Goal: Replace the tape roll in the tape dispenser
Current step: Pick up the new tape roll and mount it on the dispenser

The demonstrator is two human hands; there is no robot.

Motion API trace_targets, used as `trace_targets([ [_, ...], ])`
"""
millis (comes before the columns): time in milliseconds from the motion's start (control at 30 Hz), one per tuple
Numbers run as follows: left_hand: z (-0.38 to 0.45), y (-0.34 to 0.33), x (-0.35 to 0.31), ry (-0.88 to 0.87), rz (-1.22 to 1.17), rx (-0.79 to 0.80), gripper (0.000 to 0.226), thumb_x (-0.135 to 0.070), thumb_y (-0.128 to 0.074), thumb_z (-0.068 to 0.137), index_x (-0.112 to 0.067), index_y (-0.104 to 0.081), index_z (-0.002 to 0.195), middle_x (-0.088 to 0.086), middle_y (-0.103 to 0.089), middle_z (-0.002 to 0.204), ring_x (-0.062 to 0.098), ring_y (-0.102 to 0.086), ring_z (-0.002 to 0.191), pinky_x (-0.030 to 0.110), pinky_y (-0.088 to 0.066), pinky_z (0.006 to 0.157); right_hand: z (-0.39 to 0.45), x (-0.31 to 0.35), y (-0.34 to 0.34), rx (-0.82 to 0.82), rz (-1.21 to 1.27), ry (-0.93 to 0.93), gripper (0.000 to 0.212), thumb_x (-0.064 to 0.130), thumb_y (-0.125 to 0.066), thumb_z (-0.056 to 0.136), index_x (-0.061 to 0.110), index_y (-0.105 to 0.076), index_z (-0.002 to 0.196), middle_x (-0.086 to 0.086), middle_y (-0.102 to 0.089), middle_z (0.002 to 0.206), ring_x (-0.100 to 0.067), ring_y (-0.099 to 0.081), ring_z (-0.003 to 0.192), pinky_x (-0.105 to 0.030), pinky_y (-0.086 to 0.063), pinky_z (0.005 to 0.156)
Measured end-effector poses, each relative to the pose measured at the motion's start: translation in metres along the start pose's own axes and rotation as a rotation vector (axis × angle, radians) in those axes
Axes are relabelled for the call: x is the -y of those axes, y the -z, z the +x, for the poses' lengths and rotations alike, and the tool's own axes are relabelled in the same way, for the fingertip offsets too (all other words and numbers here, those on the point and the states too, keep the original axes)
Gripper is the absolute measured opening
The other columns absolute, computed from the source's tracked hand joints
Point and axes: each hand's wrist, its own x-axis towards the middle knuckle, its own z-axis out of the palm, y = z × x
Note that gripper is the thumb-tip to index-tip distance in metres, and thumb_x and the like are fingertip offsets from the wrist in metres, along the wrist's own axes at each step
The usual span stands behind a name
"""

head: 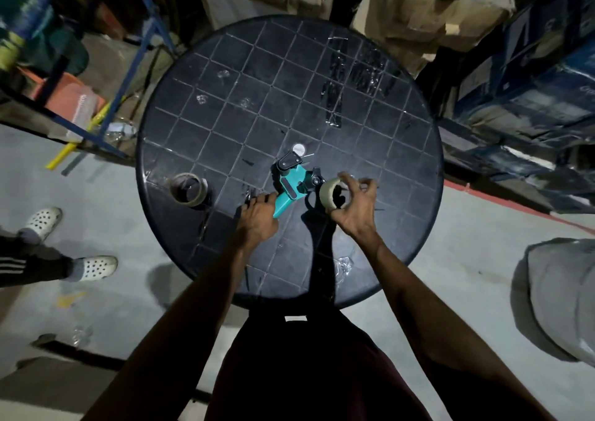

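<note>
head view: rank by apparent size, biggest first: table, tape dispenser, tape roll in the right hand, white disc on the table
1. Table
2. Tape dispenser
3. Tape roll in the right hand, partly covered by fingers
4. White disc

No ties; the roll sits nearer the camera than the disc, but the gap is clear.

Left hand (257, 219) grips handle of teal plastic tape dispenser (291, 188), dispenser over round black grid-patterned table (370, 150). My right hand (355, 209) holds pale beige tape roll (335, 193) just beside dispenser's black hub, fingers spread around roll. I see second, brown tape roll (189, 190) standing on table near left edge, well apart from dispenser. Small white disc (298, 147) lies on table beyond dispenser. Bystander's white perforated clogs (93, 267) on floor, left.
</note>
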Motion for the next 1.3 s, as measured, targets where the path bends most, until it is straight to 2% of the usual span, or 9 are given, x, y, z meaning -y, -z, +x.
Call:
trace_targets([
  [133,-0.002,0.011,-0.012,-0.023,-0.057,-0.118,0.063,-0.022,-0.067,0.086,-0.017,-0.040,0.143,0.011,-0.054,0.130,0.029,-0.053,0.119,0.046,-0.045,0.099,0.007,0.020,0.004,-0.003,0.001,0.060,0.086,0.028,-0.094,0.065,0.025,-0.056,0.142,-0.019,-0.023,0.151,-0.039,-0.037,0.138,-0.041,-0.038,0.120],
  [300,0.022,0.041,-0.050,-0.005,-0.516,-0.226,0.046,-0.025,-0.058,0.093,-0.020,-0.052,0.138,0.008,-0.065,0.122,0.026,-0.064,0.104,0.040,-0.052,0.096,0.026,0.035,-0.005,0.141,-0.158,0.126,0.086,0.021,-0.086,0.071,0.027,-0.051,0.149,-0.024,-0.035,0.142,-0.044,-0.038,0.134,-0.049,-0.045,0.113],
  [467,0.046,0.043,-0.062,0.144,-0.691,-0.049,0.035,-0.016,-0.063,0.087,-0.015,-0.067,0.121,0.011,-0.075,0.105,0.027,-0.070,0.102,0.036,-0.054,0.095,0.036,0.028,-0.024,0.180,-0.132,0.071,0.107,0.065,-0.068,0.059,0.034,-0.036,0.156,-0.015,-0.056,0.132,-0.032,-0.047,0.119,-0.027,-0.041,0.099],
  [600,0.048,0.037,-0.065,0.185,-0.779,-0.071,0.037,-0.010,-0.061,0.083,-0.015,-0.070,0.119,0.008,-0.076,0.098,0.023,-0.071,0.098,0.035,-0.053,0.096,0.042,0.029,-0.022,0.137,-0.093,0.053,0.122,0.039,-0.095,0.059,0.015,-0.028,0.158,-0.019,-0.051,0.137,-0.036,-0.052,0.126,-0.042,-0.048,0.109],
  [700,0.047,0.042,-0.070,0.219,-0.815,-0.107,0.035,-0.012,-0.061,0.086,-0.017,-0.071,0.119,0.006,-0.077,0.098,0.021,-0.071,0.097,0.030,-0.053,0.094,0.050,0.032,-0.017,0.170,-0.137,0.058,0.109,0.033,-0.098,0.056,0.006,-0.046,0.147,-0.019,-0.054,0.136,-0.035,-0.054,0.127,-0.030,-0.043,0.107],
  [833,0.045,0.051,-0.075,0.222,-0.759,-0.121,0.032,-0.011,-0.063,0.088,-0.019,-0.072,0.118,0.003,-0.077,0.092,0.016,-0.067,0.086,0.018,-0.046,0.081,0.059,0.036,-0.011,0.230,-0.146,0.083,0.101,0.028,-0.100,0.056,0.004,-0.054,0.143,-0.017,-0.055,0.139,-0.030,-0.056,0.127,-0.012,-0.032,0.102],
  [1067,0.028,0.038,-0.051,0.215,-0.499,-0.133,0.040,-0.029,-0.070,0.072,-0.019,-0.066,0.110,0.007,-0.069,0.107,0.025,-0.066,0.095,0.035,-0.055,0.088,0.054,0.042,-0.002,0.291,-0.218,0.094,0.109,0.024,-0.098,0.059,0.008,-0.043,0.151,-0.014,-0.044,0.150,-0.031,-0.048,0.134,-0.027,-0.040,0.111],
  [1200,0.014,0.026,-0.038,0.194,-0.191,0.044,0.058,-0.030,-0.074,0.076,-0.005,-0.050,0.123,0.016,-0.060,0.116,0.034,-0.061,0.104,0.042,-0.051,0.083,0.061,0.036,0.002,0.322,-0.194,0.068,0.097,0.018,-0.095,0.066,0.006,-0.045,0.148,-0.010,-0.042,0.149,-0.018,-0.046,0.127,0.004,-0.029,0.094],
  [1300,0.017,0.012,-0.035,0.102,-0.046,0.060,0.046,-0.027,-0.067,0.085,-0.003,-0.049,0.119,0.019,-0.063,0.113,0.036,-0.064,0.100,0.042,-0.052,0.081,0.060,0.039,0.004,0.294,-0.214,0.041,0.098,0.019,-0.098,0.060,0.011,-0.049,0.144,-0.011,-0.050,0.143,-0.028,-0.050,0.130,-0.018,-0.037,0.104],
])
